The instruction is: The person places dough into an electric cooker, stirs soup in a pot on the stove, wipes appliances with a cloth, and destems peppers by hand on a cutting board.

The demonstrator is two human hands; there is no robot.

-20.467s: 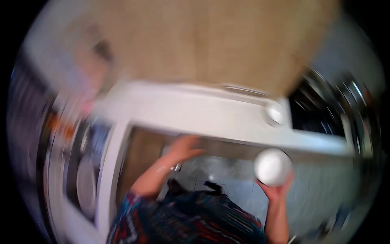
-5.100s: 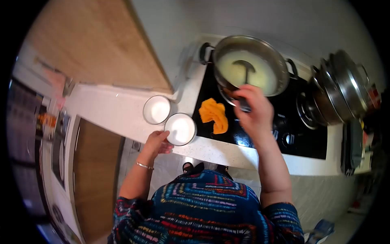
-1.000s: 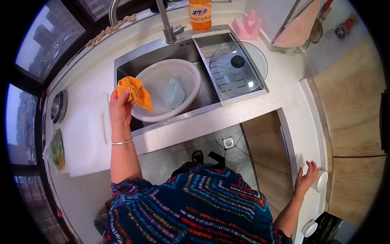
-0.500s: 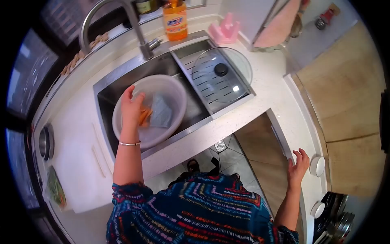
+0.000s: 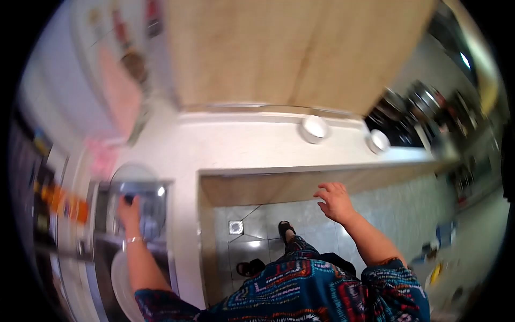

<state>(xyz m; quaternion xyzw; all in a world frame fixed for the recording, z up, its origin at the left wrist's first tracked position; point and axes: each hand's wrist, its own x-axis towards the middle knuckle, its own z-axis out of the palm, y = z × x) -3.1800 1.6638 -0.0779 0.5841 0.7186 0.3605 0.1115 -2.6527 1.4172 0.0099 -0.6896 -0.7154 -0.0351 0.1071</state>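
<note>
My left hand (image 5: 129, 213) is closed at the black knob of the glass lid (image 5: 153, 206), which lies over the drainer beside the sink. The fingers are slightly blurred around the knob. Over the floor, in front of the counter, my right hand (image 5: 335, 202) is held out with its fingers apart and nothing in them. Two white bowls stand further right on the counter: one (image 5: 314, 129) near the back edge, the other (image 5: 378, 141) beside the stove.
A pale basin (image 5: 120, 284) sits in the sink at lower left. An orange bottle (image 5: 67, 205) and a pink holder (image 5: 102, 158) are at the left. The black stove (image 5: 399, 129) with stacked pots (image 5: 425, 99) is at the right. Wooden cabinet (image 5: 289, 53) hangs above the counter.
The view has swung right toward the counter and stove. My left hand has let go of the orange cloth, left in the basin, and moved onto the lid's knob. My right hand remains empty.
</note>
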